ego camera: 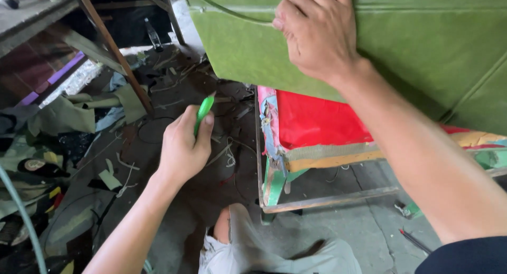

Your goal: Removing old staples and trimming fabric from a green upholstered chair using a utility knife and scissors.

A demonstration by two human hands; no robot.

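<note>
Fingers point(203, 127) of my left hand point(182, 147) are clamped on a green cutter point(203, 113), left of the red-topped frame point(317, 126); my right hand point(317, 33) grips the green panel point(422, 41) above that frame.

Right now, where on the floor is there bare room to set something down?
The grey concrete floor under the wooden frame is mostly bare, bordered by the frame's rail and a pencil. Left of the left hand, holding a green cutter, the floor is crowded with fabric scraps and offcuts. The right hand grips the green panel.
</note>
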